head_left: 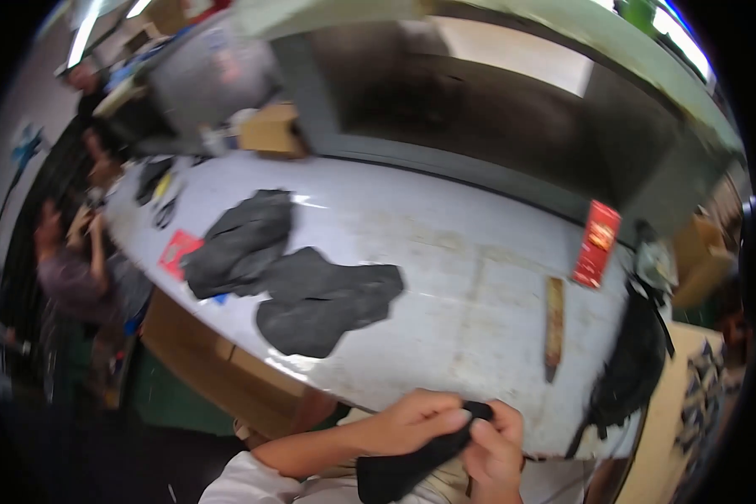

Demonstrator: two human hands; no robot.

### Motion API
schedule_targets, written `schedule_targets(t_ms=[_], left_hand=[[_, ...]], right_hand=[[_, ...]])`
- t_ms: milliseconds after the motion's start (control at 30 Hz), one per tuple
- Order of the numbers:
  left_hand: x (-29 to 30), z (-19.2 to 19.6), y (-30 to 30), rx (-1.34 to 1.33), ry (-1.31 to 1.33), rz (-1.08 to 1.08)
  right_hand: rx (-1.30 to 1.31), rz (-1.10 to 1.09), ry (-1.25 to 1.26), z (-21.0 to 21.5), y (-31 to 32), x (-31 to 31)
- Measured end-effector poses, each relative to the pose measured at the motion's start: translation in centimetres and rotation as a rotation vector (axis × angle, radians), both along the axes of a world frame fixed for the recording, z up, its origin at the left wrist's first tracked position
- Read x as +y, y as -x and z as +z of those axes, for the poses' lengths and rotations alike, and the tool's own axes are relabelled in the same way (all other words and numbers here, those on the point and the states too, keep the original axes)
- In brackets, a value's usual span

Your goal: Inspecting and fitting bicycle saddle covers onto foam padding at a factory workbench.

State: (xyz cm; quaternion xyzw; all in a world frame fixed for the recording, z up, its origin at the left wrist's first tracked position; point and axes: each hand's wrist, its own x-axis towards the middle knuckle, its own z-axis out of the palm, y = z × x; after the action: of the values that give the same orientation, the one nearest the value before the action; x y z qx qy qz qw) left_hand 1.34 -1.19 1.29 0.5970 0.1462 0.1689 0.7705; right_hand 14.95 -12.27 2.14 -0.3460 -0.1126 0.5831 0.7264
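Close to the table's front edge, a strip of black cloth (pixel 399 475) hangs down between my hands. My left hand (pixel 418 422) pinches its upper end with thumb and fingers. Right beside it, my right hand (pixel 496 447) grips the same end, its thumb lying near the left thumb. Two stacks or pieces of dark grey, leather-like material lie left of centre on the white table (pixel 445 323): a farther piece (pixel 248 239) and a nearer piece (pixel 332 296) touching it. Whether each is one layer or several, I cannot tell.
Toward the right lie a worn wooden-handled tool (pixel 554 323), a red packet (pixel 597 244) and a black bag (pixel 634 361). A red card (pixel 179 252) and scissors (pixel 166 210) are at the left. A grey metal housing (pixel 479 109) borders the back. A person (pixel 76 273) sits far left.
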Motion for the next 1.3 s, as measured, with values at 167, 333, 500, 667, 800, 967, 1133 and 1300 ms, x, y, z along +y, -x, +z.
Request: schedule_targets(t_ms=[167, 333, 500, 667, 800, 967, 1133, 1300], left_hand=[[0.6, 1.5, 1.0, 0.068, -0.058, 0.044], [0.5, 2.0, 2.0, 0.015, -0.190, -0.088], [-0.2, 1.0, 1.3, -0.179, -0.198, 0.007], [-0.4, 1.1, 0.1, -0.159, -0.297, 0.155], [-0.2, 2.6, 0.1, -0.122, -0.393, 0.276], [-0.2, 4.3, -0.5, -0.091, -0.532, 0.440], [-0.4, 5.7, 0.1, -0.090, -0.659, 0.594], [-0.1, 6.4, 4.2, -0.051, -0.605, 0.568]], right_hand=[[-0.006, 0.038, 0.185, 0.6, 0.1, 1.2], [-0.468, 0.006, 0.108, -1.7, -1.0, -0.9], [-0.605, 0.042, 0.129, 0.1, -1.2, -0.6], [-1.010, -0.359, -0.139, 2.2, 0.8, -1.2], [-1.122, -0.111, 0.044, 0.5, 0.3, -2.8], [-1.144, -0.117, 0.027, 2.4, -0.4, -1.1], [-1.553, -0.075, -0.050, 4.4, 1.0, -1.0], [-1.093, 0.002, 0.026, 5.4, 4.7, -2.1]])
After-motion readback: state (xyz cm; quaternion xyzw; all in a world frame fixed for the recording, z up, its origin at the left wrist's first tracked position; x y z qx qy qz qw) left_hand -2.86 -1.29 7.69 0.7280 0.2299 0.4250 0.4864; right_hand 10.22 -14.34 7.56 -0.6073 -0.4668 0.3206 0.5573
